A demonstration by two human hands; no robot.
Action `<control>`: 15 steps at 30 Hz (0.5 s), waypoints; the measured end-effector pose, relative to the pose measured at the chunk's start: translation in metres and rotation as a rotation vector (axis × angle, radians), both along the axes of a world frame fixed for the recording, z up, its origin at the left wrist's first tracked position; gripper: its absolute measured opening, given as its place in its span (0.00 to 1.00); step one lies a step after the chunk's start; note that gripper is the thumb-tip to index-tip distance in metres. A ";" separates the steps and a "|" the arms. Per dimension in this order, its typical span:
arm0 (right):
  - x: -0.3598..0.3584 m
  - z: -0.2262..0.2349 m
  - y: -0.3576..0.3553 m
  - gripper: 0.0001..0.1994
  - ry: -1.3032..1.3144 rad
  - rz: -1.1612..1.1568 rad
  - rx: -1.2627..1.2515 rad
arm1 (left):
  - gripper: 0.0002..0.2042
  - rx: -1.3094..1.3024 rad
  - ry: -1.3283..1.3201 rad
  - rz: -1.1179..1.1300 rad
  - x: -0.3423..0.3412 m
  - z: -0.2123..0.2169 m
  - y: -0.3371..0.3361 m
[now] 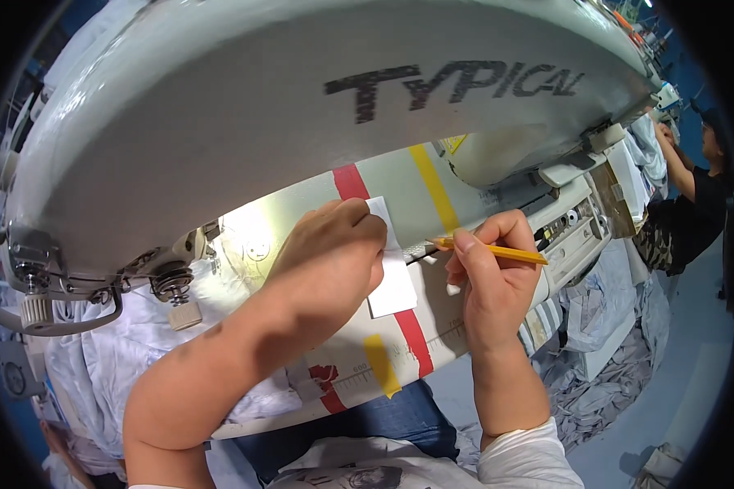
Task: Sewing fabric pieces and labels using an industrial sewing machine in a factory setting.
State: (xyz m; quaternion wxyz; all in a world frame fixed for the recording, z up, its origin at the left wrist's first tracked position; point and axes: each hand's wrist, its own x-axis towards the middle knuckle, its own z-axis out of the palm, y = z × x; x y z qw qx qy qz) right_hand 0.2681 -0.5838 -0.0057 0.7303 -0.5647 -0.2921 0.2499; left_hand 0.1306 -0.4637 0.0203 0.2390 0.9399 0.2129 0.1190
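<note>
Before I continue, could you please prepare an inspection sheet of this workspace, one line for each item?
Surface: pale table, with red tape and yellow tape across it.
Job's things: white paper on the table; yellow pencil; sewing machine above.
Clutter: crumpled white cloth at left; heaped cloth at right.
Grips: left grip over the paper, its hold unclear; right grip closed on the pencil.
Cables: nothing seen clearly.
Surroundings: a co-worker in a dark top at right; blue floor.

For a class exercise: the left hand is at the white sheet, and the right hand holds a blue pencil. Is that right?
Wrong colour: the head view shows a yellow pencil in the right hand. The left hand is at the white sheet.
</note>
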 end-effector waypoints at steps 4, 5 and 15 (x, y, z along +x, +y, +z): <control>0.003 -0.001 -0.002 0.08 0.025 -0.010 0.023 | 0.03 -0.157 0.046 0.052 0.003 0.005 0.002; 0.003 -0.001 -0.002 0.08 0.029 -0.010 0.025 | 0.03 -0.155 0.050 0.052 0.004 0.006 0.004; 0.000 -0.005 -0.001 0.10 -0.137 0.116 -0.104 | 0.06 -0.017 -0.158 0.170 0.023 -0.002 0.013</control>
